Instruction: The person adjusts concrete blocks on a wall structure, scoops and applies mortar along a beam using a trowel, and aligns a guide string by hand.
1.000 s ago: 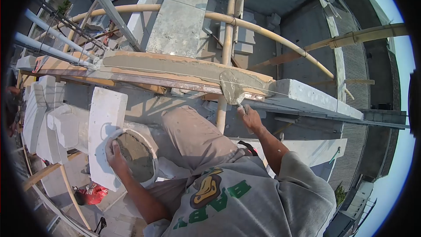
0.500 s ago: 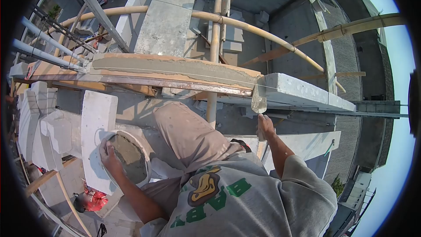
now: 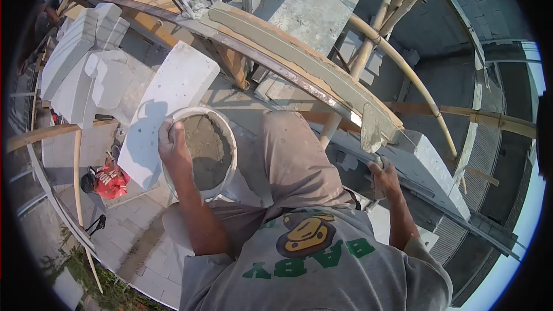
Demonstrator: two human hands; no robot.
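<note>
My left hand (image 3: 174,147) grips the near-left rim of a round bucket (image 3: 233,164), thumb on the inside. Wet grey mortar (image 3: 203,147) fills much of the bucket. In my right hand (image 3: 385,179) is the handle of a trowel (image 3: 372,129), its blade smeared with mortar. The blade lies at the right end of a long mortar bed (image 3: 288,55) spread along a narrow ledge, close to a white block (image 3: 423,158). A thin string line runs along the bed.
A large white block (image 3: 175,92) lies left of the bucket, with several more blocks (image 3: 80,63) stacked beyond. Bamboo poles (image 3: 406,57) cross past the ledge. A person in a red shirt (image 3: 109,179) is at a lower level on the left. Open drops show beyond the ledge.
The view has swung left, so the ledge now slants down to the right. My left hand stays on the bucket, and the trowel is still at the right end of the mortar bed.
</note>
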